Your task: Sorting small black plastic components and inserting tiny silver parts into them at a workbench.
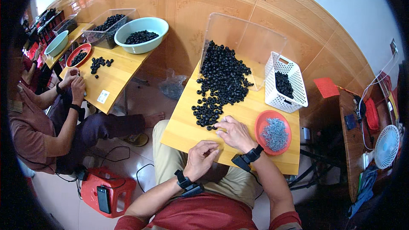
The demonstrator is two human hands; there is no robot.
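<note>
Hundreds of small black rings [221, 79] lie heaped on my yellow wooden table [245, 115], spilling from a clear plastic box [251, 38] tipped on its side at the far edge and thinning out toward me. My right hand [234, 133] rests flat on the tabletop at the near end of that spill, fingers stretched left so that the fingertips [218, 125] touch the closest rings; it grips nothing that I can see. My left hand [201, 158] hovers at the near edge of the table, just beside the right one, with the fingers curled in tight as if pinching something small, though I cannot tell what, if anything, sits between them. Both wrists carry black bands.

Right of my right hand stands a red plate [260, 127] holding a pile of thin grey metal pieces [275, 134]. Beyond it, at the far right of the table, a white slotted basket [287, 98] holds more black rings.

On the left, a second person sits at another yellow table [113, 79], both hands [74, 83] close together over its near edge. A scatter of black rings [99, 64] lies on that table, with a red dish [81, 51], a pale green bowl [142, 27] and a clear bin [106, 27] of rings farther off. Near on the floor stands a red stool [108, 187], and far right a small white fan [387, 145].
</note>
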